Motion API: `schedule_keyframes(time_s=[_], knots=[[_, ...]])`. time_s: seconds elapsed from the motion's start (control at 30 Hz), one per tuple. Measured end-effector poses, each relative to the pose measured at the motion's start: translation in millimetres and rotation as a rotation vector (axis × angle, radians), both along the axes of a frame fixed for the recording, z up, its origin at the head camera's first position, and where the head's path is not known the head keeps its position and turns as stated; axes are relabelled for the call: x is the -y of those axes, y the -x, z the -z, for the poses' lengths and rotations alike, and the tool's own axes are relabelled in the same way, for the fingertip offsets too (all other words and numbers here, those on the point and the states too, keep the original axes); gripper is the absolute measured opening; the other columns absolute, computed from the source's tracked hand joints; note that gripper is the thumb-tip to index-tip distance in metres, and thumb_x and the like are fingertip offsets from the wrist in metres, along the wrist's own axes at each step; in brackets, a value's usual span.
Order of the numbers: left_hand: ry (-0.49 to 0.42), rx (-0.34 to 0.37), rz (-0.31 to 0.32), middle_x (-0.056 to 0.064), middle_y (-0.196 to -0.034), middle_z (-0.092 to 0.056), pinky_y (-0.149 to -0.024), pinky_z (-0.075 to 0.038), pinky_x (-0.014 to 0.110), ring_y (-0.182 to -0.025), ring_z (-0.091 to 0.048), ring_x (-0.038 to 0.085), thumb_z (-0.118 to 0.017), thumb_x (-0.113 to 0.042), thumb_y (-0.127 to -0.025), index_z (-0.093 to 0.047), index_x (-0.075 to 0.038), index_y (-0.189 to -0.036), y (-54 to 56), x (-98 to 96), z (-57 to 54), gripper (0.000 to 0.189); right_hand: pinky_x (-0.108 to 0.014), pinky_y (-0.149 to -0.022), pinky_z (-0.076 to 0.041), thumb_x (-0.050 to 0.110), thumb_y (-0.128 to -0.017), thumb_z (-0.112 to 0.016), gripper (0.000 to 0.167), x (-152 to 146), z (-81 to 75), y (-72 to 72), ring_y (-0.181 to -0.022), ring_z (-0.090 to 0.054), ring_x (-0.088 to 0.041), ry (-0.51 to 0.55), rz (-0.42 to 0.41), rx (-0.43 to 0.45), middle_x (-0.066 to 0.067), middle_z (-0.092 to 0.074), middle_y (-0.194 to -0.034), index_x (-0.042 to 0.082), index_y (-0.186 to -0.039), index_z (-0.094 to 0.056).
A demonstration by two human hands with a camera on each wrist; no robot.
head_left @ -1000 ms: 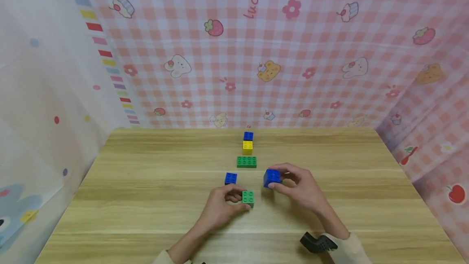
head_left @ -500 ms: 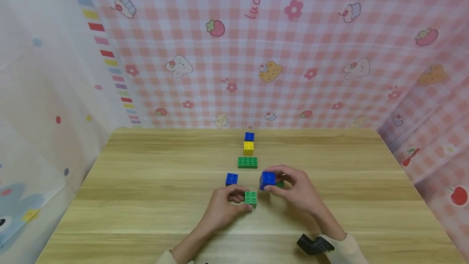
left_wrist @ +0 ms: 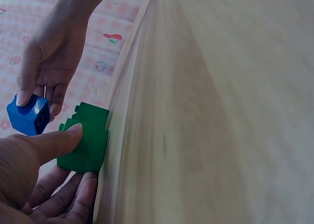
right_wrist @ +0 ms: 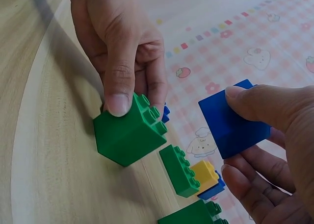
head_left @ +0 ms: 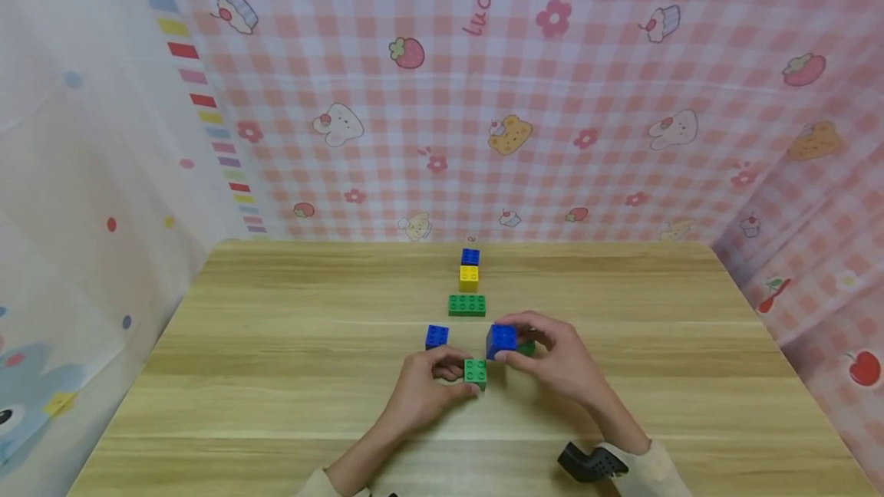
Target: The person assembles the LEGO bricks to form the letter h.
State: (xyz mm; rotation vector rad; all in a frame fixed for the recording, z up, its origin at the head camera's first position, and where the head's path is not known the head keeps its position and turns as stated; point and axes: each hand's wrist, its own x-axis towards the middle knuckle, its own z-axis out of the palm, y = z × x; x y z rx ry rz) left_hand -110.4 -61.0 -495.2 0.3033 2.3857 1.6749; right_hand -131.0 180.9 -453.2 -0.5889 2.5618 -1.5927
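The left hand [head_left: 423,386] pinches a bright green, square plastic toy brick [head_left: 475,374] with four studs, its thumb on the near side and fingers on the far side, so the brick sits out at the fingertips with the studs facing up. The right hand [head_left: 562,355] holds a blue, square plastic toy brick [head_left: 501,342] the same way, thumb and fingers on opposite faces and the block jutting left past the tips. The two held bricks are close together, the blue one slightly farther from the person; whether the green one touches the wooden table [head_left: 276,382] is hard to tell. Just beyond the left fingers lies a smaller-looking blue studded plastic brick [head_left: 437,336], and a darker green plastic brick [head_left: 527,348] shows partly behind the right fingers. Farther off stand a long green eight-stud plastic brick [head_left: 466,305], a yellow square plastic brick [head_left: 469,278] and another blue plastic brick [head_left: 470,257].
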Motion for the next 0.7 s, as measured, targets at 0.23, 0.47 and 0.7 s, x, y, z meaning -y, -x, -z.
schedule_keyframes(time_s=[0.23, 0.47, 0.7], knots=[[-0.008, -0.011, -0.002, 0.004, -0.103, -0.076, -0.077, -0.06, 0.017, -0.089, -0.07, 0.012, -0.089, -0.017, -0.079, -0.075, -0.009, -0.115, 0.6, -5.3, 0.5, 0.039, -0.049, -0.098, -0.059, 0.026, -0.089, -0.082, 0.034, 4.8, -0.3, -1.8, -0.095, -0.067, -0.015, -0.003, -0.013, -0.01, 0.005, -0.072, -0.116, 0.025, -0.121, -0.07], [-0.002, -0.041, -0.009, 0.003, -0.099, -0.077, -0.075, -0.061, 0.017, -0.085, -0.07, 0.01, -0.09, -0.015, -0.078, -0.076, -0.009, -0.113, 1.4, -9.4, 2.8, 0.038, -0.047, -0.093, -0.062, 0.027, -0.088, -0.083, 0.034, 8.1, -2.8, -5.3, -0.095, -0.067, -0.011, -0.052, -0.027, -0.006, 0.008, -0.073, -0.115, 0.027, -0.121, -0.071], [0.003, -0.053, -0.015, 0.002, -0.1, -0.077, -0.074, -0.061, 0.017, -0.084, -0.07, 0.009, -0.09, -0.015, -0.078, -0.076, -0.01, -0.112, 1.8, -9.9, 3.6, 0.038, -0.047, -0.085, -0.064, 0.03, -0.088, -0.082, 0.033, 10.5, -4.0, -7.2, -0.093, -0.068, -0.016, -0.073, -0.061, -0.05, 0.009, -0.073, -0.111, 0.028, -0.119, -0.071]])
